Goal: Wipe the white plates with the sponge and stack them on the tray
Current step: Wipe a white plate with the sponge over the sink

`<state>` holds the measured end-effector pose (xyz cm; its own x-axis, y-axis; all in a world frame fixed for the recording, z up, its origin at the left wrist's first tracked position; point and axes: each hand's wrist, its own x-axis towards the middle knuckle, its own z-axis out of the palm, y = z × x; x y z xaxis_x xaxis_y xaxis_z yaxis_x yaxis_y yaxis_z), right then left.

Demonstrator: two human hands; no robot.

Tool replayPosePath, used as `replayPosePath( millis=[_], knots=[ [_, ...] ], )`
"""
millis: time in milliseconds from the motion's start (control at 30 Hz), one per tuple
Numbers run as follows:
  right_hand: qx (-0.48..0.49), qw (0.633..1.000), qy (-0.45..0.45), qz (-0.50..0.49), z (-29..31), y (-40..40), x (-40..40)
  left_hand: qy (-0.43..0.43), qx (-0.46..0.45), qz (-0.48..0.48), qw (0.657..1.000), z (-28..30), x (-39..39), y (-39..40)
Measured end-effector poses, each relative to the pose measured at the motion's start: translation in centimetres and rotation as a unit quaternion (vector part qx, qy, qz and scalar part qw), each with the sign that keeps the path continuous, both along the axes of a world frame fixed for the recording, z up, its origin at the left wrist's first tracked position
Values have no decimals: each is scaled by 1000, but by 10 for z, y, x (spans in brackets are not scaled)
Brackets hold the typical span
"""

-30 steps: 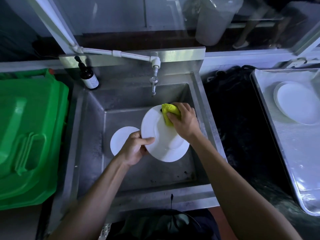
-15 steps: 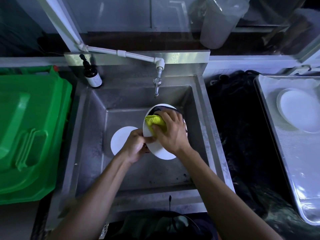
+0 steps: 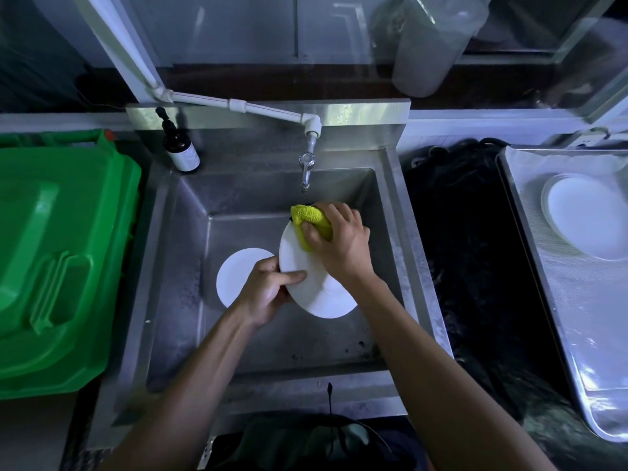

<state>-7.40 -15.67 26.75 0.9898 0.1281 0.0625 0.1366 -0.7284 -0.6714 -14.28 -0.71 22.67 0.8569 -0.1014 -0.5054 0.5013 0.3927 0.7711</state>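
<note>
1. The left hand (image 3: pixel 268 290) grips the plate (image 3: pixel 316 287) at its left rim, thumb lying across the upper face and fingers curled beneath it.
2. The right hand (image 3: pixel 339 243) has its fingers curled round the sponge (image 3: pixel 307 217) and presses it onto the far edge of the plate.
3. The two hands are near each other but apart, each at a different side of the plate, both held over the basin of the sink (image 3: pixel 176 232).
4. The plate is white, round and tilted, its near edge lower; its face looks plain and smooth, with a shallow centre well. The wrist hides part of its right side.
5. The sponge is yellow-green and bunched up, with a thin dark edge showing at its far side; part of it sticks out past the plate rim, just under the tap (image 3: pixel 306 171).
6. A second plate (image 3: pixel 238 270) lies flat on the sink floor, to the left, partly hidden by the left hand.
7. A third plate (image 3: pixel 584 215) lies on the tray (image 3: pixel 577 334) at the right, well apart from the sink.
8. A green bin (image 3: pixel 61 260) stands left of the sink, and a dark bottle (image 3: pixel 180 147) sits at its back left corner.
</note>
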Motion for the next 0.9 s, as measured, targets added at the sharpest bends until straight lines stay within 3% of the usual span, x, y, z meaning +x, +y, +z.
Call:
replayPosePath(
  millis=[333,667,900],
  knots=[
    [43,997,39,-42,-3,-25,11,-11,-27,46,999,7,-3,-1],
    [-23,997,70,-26,-11,-24,-17,6,-29,93,995,15,6,-16],
    [30,997,69,-26,-8,-18,-43,11,-56,130,990,13,14,-20]
  ],
)
